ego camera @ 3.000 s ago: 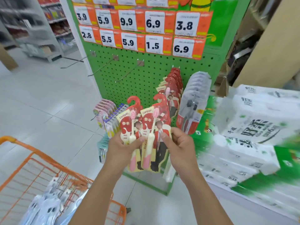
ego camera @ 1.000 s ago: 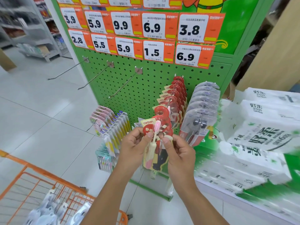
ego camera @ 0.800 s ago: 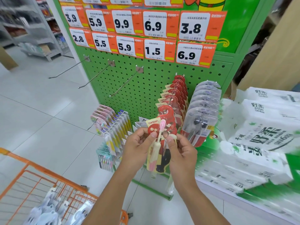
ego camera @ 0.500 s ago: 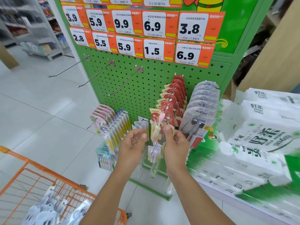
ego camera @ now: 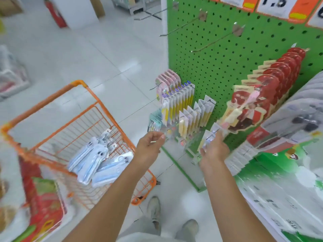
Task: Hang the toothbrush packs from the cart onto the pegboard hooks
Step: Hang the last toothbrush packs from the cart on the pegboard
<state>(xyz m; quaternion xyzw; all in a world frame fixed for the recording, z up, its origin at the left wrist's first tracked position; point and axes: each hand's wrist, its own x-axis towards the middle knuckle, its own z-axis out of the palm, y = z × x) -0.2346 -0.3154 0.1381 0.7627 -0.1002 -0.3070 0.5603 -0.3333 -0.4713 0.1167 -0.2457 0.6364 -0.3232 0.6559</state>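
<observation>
In the orange wire cart (ego camera: 52, 95), a loose heap of blue-and-white toothbrush packs (ego camera: 94, 159), lying flat and overlapping against the near corner, well apart from both hands. Probably light and thin, to judge by the look: clear blister fronts on card backs, stiff enough to lift by one end but likely slick on the plastic and easy to fan out or slide off one another. Best taken by the card edge near the hang tab, pinched between thumb and fingers, tab upward, a few at a time rather than a thick stack; no need for force, though bending a tab may tear its hole. Left hand (ego camera: 148, 147) out in front above the cart's far corner, fingers loosely curled, apparently holding nothing. Right hand (ego camera: 214, 151) seen from the back, up against the low white packs hanging near the foot of the board; touching or pinching one, cannot tell through the blur. On the green pegboard (ego camera: 218, 63), two long bare hooks (ego camera: 216, 39) high up, free for stock; below and to the right, a full row of red packs (ego camera: 272, 84), and lower left, yellow-and-white packs (ego camera: 176, 100). Pale tiled floor (ego camera: 87, 55) underfoot, with shop shelving far behind and price tags above the board. No bench anywhere; cart just beside the board, so only a short reach between them.
</observation>
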